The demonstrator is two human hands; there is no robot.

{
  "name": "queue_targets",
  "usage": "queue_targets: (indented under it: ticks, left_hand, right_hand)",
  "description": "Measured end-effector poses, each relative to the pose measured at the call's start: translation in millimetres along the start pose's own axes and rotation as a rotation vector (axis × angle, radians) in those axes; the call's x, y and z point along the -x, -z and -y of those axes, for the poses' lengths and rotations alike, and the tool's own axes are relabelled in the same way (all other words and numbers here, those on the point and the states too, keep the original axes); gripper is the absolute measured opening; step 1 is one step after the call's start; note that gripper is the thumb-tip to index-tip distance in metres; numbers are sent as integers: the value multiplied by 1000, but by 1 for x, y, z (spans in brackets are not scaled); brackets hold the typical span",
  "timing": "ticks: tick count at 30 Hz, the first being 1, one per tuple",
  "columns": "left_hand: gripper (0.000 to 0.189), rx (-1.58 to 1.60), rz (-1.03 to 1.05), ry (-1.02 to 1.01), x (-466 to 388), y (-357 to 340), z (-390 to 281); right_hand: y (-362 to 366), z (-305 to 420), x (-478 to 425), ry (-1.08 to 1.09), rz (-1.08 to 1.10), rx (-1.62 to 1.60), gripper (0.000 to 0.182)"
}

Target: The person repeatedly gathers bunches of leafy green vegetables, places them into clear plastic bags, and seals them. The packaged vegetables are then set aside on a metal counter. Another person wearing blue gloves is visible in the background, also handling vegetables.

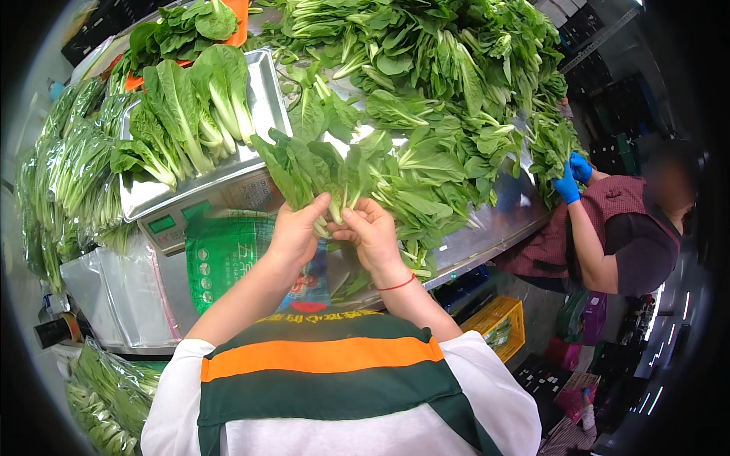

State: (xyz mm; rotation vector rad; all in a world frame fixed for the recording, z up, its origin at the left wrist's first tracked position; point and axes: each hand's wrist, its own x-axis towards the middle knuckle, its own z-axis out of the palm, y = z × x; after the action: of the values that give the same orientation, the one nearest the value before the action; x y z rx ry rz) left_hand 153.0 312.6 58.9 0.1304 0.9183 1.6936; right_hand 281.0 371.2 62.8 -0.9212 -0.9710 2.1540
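Observation:
Between my hands is a small bunch of leafy greens [311, 165], leaves pointing away from me and pale stem ends towards me. My left hand [297, 231] grips some of the stems between thumb and fingers. My right hand [368, 231] pinches the stem of another head at the bunch's right side; a red cord circles that wrist. Left of the bunch, several heads of greens [185, 114] lie in the metal tray [271, 85] of a digital scale [165, 228]. Loose greens [428, 165] spread over the metal table [479, 239] to the right.
A large heap of greens [410, 51] covers the table's far side. Bagged greens [85, 165] lie at the left, near clear plastic bags [122, 296]. A green printed bag [214, 262] sits before me. At right, a co-worker's blue-gloved hands [567, 182] hold greens. A yellow crate [507, 328] stands below.

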Motion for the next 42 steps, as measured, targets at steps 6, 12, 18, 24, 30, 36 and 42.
queue_targets:
  ticks: [6,12,18,24,30,36,42]
  left_hand:
    - [28,-2,-12,8,4,-1,-5]
    - [23,18,69,-37,11,-7,-5]
    - [16,-226,221,-246,29,-7,-11]
    - [19,-315,409,-1,41,-13,-35]
    - [29,-114,244,55,35,-12,-26]
    - [27,201,204,8,14,18,-17]
    - [29,-276,114,-220,7,0,-15]
  right_hand:
    - [0,3,-3,-26,56,73,19]
    - [0,8,-6,38,-107,-79,13]
    - [-5,20,-17,192,-137,291,11]
    - [45,52,-49,630,-104,1549,29]
    - [103,104,-94,895,30,2206,18]
    - [45,144,-54,837,-335,275,10]
    - [-13,57,-17,18,-159,-305,22]
